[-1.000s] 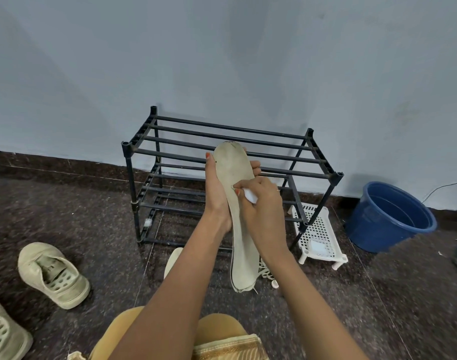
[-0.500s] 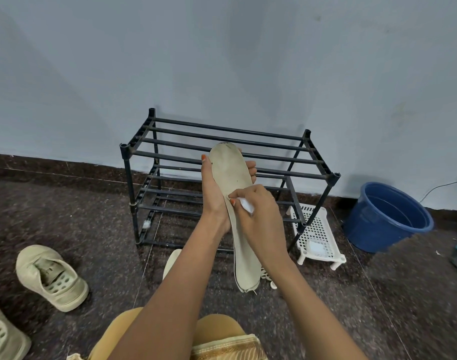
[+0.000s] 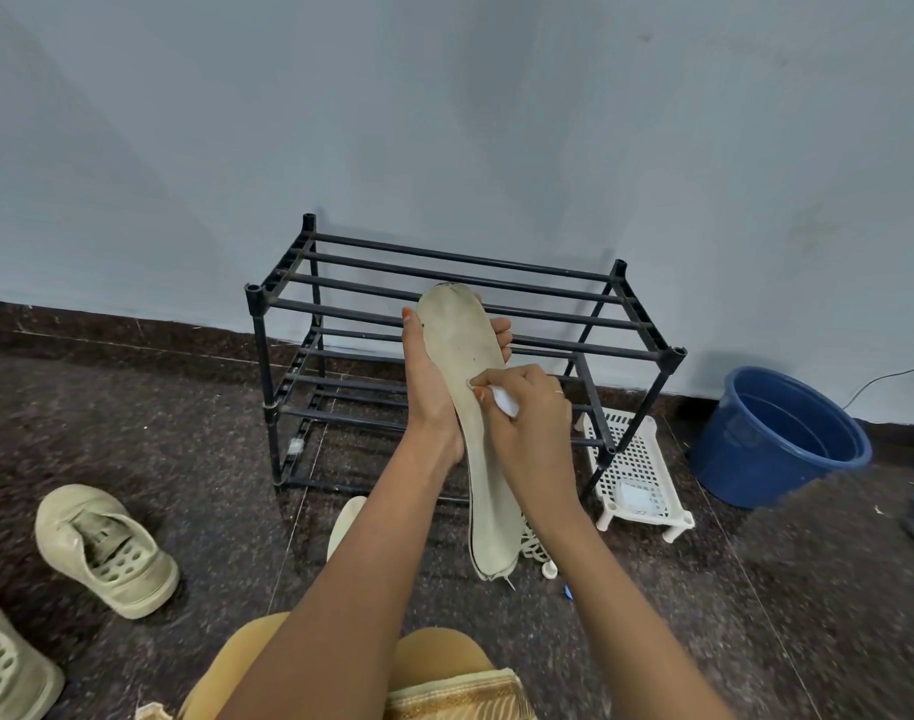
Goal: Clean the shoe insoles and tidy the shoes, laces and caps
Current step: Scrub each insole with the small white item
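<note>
**Pinched wipe, floppy insole: where this could slip**

Left hand (image 3: 427,379) cups the insole (image 3: 462,350) from behind near its toe end, with the thumb on one edge and the fingertips showing past the other. The right hand (image 3: 527,418) pinches a small white wad (image 3: 505,402) against the insole's face at mid-length. The insole stands upright in the air in front of the black shoe rack (image 3: 548,275), and its heel end hangs free above the floor.

That unsupported lower half is the likely weak spot. Hard rubbing could bend it away, so the wad skids off the edge. The wad is small and could slip from the fingers. A dropped insole would pick up grit from the floor, landing near the second insole (image 3: 346,517) and the pale laces (image 3: 531,542). The blue bucket (image 3: 745,459) sits well apart to the right, so reaching it would mean a long stretch.
</note>
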`<state>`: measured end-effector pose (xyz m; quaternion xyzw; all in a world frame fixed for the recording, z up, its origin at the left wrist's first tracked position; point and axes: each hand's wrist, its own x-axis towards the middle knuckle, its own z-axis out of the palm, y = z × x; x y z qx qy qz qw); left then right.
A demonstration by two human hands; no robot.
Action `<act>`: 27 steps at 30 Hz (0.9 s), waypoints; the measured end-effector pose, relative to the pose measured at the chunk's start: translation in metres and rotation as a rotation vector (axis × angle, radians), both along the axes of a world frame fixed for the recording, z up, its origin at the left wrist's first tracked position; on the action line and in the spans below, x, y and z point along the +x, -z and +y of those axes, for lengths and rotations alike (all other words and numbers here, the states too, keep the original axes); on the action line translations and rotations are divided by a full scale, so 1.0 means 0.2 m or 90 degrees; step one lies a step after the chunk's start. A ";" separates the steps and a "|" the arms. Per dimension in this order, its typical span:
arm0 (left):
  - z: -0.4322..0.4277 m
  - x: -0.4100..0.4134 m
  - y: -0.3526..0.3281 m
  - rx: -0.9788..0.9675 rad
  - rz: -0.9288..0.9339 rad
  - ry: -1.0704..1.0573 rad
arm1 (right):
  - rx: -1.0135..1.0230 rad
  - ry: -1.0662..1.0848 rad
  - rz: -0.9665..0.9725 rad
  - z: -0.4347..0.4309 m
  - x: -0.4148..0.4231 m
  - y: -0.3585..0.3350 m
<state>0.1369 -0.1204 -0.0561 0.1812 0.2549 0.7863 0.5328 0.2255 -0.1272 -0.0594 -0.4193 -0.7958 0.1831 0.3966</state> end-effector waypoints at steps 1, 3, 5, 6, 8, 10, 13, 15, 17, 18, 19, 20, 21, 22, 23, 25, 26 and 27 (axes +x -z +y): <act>0.00 0.00 0.00 -0.002 -0.004 -0.004 | -0.017 -0.023 0.002 -0.01 0.00 -0.01; 0.00 0.00 -0.01 -0.009 0.000 -0.013 | -0.048 -0.060 -0.001 -0.03 0.01 -0.02; -0.01 0.01 -0.01 -0.014 0.007 -0.022 | -0.067 -0.083 0.008 -0.04 0.03 -0.03; -0.01 0.01 -0.01 -0.016 0.008 -0.025 | -0.069 -0.084 0.015 -0.04 0.04 -0.03; -0.02 0.01 -0.02 -0.019 0.000 -0.022 | -0.063 -0.068 0.030 -0.03 0.05 -0.03; -0.02 0.01 -0.02 -0.020 -0.009 -0.015 | -0.074 -0.046 0.057 0.00 0.07 -0.03; -0.02 0.00 -0.02 -0.030 -0.003 -0.011 | -0.124 -0.045 0.106 0.02 0.07 -0.04; -0.02 -0.01 -0.01 -0.052 0.018 0.001 | -0.130 -0.045 0.128 0.02 0.07 -0.03; -0.02 -0.01 -0.01 -0.074 0.032 0.020 | -0.142 -0.037 0.161 0.03 0.07 -0.03; -0.02 -0.01 -0.01 -0.077 0.031 0.029 | -0.149 -0.031 0.179 0.03 0.07 -0.04; -0.02 -0.01 -0.01 -0.075 0.023 0.040 | -0.156 -0.025 0.200 0.04 0.06 -0.04; -0.02 -0.01 -0.01 -0.069 0.016 0.054 | -0.166 -0.018 0.223 0.04 0.07 -0.05; -0.02 0.00 -0.02 -0.063 0.012 0.068 | -0.178 -0.012 0.246 0.05 0.06 -0.07; -0.02 0.00 -0.02 -0.058 0.010 0.079 | -0.191 -0.005 0.264 0.05 0.06 -0.08; -0.03 0.01 -0.02 -0.051 0.007 0.086 | -0.201 0.001 0.276 0.06 0.06 -0.10; -0.03 0.02 -0.03 -0.032 0.006 0.093 | -0.213 0.011 0.288 0.08 0.06 -0.12; -0.04 0.02 -0.03 -0.022 0.007 0.097 | -0.214 0.018 0.293 0.09 0.06 -0.12; -0.04 0.03 -0.04 -0.011 0.007 0.102 | -0.213 0.026 0.297 0.10 0.06 -0.13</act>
